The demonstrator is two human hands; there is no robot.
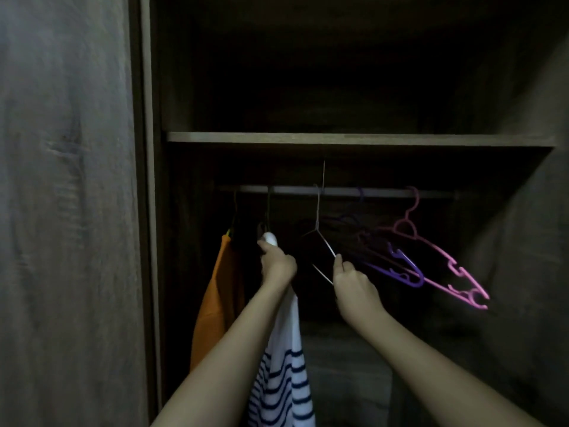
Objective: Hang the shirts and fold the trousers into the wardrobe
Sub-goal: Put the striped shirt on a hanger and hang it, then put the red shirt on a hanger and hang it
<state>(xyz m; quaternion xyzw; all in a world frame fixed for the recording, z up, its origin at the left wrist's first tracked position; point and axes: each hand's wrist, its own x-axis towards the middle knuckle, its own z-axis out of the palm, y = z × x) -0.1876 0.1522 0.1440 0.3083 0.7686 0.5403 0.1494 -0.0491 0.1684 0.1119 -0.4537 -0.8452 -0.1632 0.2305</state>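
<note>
Shirt-hanging seems underway: left hand [278, 266] grips striped shirt [283, 380] at the rail [308, 190]; right hand [354, 288] pinches wire hanger [325, 243], which next needs sliding right for room.

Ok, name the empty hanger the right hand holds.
The thin wire hanger, in the right hand; the purple hanger and pink hanger hang untouched further right.

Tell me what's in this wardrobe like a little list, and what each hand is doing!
place: dark wardrobe, with a shelf above a rail
left hand: grips the top of the striped shirt
right hand: holds the end of the wire hanger
already hanging: orange garment, far left
spare hangers: purple hanger and pink hanger, tilted, on the right
</note>
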